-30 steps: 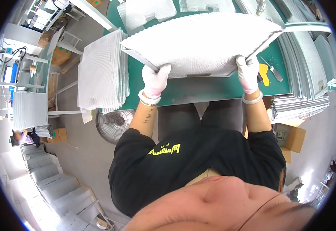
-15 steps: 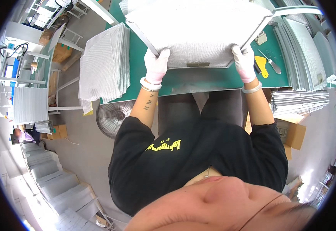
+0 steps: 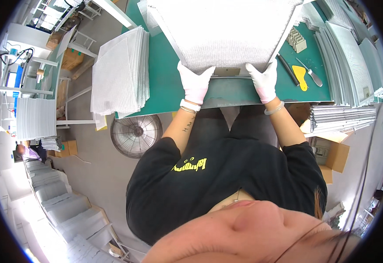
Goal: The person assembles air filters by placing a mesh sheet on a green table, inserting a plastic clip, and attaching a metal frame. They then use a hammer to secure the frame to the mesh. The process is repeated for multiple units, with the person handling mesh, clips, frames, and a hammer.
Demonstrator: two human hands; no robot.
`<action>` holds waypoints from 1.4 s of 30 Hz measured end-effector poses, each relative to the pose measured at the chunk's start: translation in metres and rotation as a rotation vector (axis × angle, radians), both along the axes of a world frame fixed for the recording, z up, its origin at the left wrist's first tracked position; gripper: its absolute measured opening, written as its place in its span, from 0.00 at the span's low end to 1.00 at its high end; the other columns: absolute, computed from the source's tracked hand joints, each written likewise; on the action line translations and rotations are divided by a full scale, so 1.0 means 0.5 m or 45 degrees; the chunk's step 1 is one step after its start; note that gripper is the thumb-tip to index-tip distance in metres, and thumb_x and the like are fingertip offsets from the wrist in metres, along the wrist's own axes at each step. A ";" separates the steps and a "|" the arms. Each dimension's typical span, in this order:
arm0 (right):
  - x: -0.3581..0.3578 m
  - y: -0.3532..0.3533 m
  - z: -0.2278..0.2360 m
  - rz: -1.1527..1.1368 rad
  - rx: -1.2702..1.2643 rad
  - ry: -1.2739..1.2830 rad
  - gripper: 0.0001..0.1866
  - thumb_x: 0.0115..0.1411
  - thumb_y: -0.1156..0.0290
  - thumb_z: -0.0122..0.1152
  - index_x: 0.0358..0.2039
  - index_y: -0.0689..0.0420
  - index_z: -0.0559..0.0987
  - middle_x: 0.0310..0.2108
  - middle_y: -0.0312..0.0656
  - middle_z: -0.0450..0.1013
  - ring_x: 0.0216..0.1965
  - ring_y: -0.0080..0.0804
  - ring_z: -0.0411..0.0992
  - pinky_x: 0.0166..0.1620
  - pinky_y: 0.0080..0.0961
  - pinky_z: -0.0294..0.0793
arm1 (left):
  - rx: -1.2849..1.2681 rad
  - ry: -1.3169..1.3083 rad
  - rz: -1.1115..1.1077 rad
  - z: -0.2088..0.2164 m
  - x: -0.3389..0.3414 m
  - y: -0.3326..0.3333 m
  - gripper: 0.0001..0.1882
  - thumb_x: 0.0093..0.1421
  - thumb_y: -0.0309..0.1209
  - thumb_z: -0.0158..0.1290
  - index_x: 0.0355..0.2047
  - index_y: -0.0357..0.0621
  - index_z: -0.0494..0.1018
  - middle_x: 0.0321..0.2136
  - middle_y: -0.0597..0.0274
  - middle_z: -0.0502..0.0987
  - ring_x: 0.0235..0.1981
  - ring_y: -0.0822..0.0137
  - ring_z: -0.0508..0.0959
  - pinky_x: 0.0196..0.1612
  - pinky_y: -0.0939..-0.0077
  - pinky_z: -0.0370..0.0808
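Note:
A large framed mesh panel (image 3: 228,39), silver-white and washed out by glare, is over the green-topped table (image 3: 165,94). Its near edge faces me, with a small greyish plate set in the middle. At the near left corner, my left hand (image 3: 195,83) in a white glove grips the frame, thumb turned inward and fingers along the outer side. My right hand (image 3: 264,82), gloved too, holds the near right corner the same way. The fingertips of both hands are partly hidden by the frame.
Mesh sheets (image 3: 121,72) are stacked at left. To the right lie a black-handled tool (image 3: 289,70), a yellow scraper (image 3: 300,78), a screwdriver (image 3: 313,75) and metal pieces (image 3: 297,41). Framed panels (image 3: 347,63) stand beyond. A floor fan (image 3: 136,133) and open carton (image 3: 331,153) are below.
The panel's near edge has tipped down and shows more of its upper face. Both hands have shifted inward and turned. More metal pieces and the black-handled tool have come into sight.

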State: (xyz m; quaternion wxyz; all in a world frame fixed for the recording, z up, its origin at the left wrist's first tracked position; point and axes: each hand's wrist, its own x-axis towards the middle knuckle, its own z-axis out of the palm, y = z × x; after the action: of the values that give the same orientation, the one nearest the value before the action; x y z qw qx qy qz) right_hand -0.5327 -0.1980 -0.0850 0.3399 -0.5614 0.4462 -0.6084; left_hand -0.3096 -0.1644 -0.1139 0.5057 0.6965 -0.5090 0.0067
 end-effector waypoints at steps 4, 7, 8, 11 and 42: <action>-0.027 -0.008 0.002 0.072 -0.004 0.040 0.28 0.56 0.70 0.73 0.53 0.64 0.69 0.48 0.44 0.74 0.47 0.29 0.72 0.53 0.28 0.72 | -0.062 0.144 -0.177 0.027 0.009 0.015 0.49 0.45 0.40 0.75 0.57 0.22 0.62 0.47 0.40 0.74 0.48 0.51 0.76 0.55 0.62 0.72; -0.079 -0.053 0.057 0.158 -0.005 -0.138 0.14 0.64 0.74 0.61 0.49 0.62 0.74 0.38 0.33 0.73 0.38 0.19 0.68 0.43 0.20 0.71 | -0.287 0.331 -0.498 0.116 0.076 0.012 0.26 0.55 0.29 0.67 0.50 0.31 0.69 0.38 0.54 0.77 0.37 0.69 0.77 0.42 0.73 0.76; -0.089 -0.066 0.114 0.074 -0.129 -0.094 0.08 0.66 0.72 0.59 0.44 0.61 0.77 0.31 0.29 0.69 0.33 0.15 0.65 0.37 0.16 0.68 | -0.393 0.559 -0.581 0.194 0.068 0.016 0.18 0.60 0.24 0.61 0.49 0.35 0.70 0.35 0.61 0.76 0.33 0.74 0.75 0.37 0.78 0.75; -0.131 -0.114 0.271 0.069 -0.425 0.136 0.05 0.67 0.71 0.59 0.40 0.57 0.79 0.26 0.30 0.68 0.27 0.18 0.65 0.30 0.19 0.64 | -0.565 0.446 -0.725 0.337 0.096 0.010 0.09 0.65 0.22 0.54 0.45 0.38 0.72 0.31 0.67 0.75 0.28 0.79 0.72 0.32 0.85 0.71; -0.159 0.116 0.274 1.419 -1.129 0.220 0.10 0.28 0.63 0.48 0.09 0.51 0.59 0.16 0.39 0.67 0.13 0.23 0.64 0.12 0.24 0.51 | 0.919 -0.561 -1.778 0.150 0.019 0.007 0.41 0.65 0.54 0.49 0.64 0.29 0.62 0.67 0.39 0.60 0.69 0.44 0.59 0.73 0.56 0.51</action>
State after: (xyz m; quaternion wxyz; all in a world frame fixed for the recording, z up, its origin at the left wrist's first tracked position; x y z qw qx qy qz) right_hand -0.6124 -0.1403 0.0519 0.3032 -0.8373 -0.1707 -0.4218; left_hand -0.2999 -0.1606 -0.0388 0.0260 0.3215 -0.8843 -0.3376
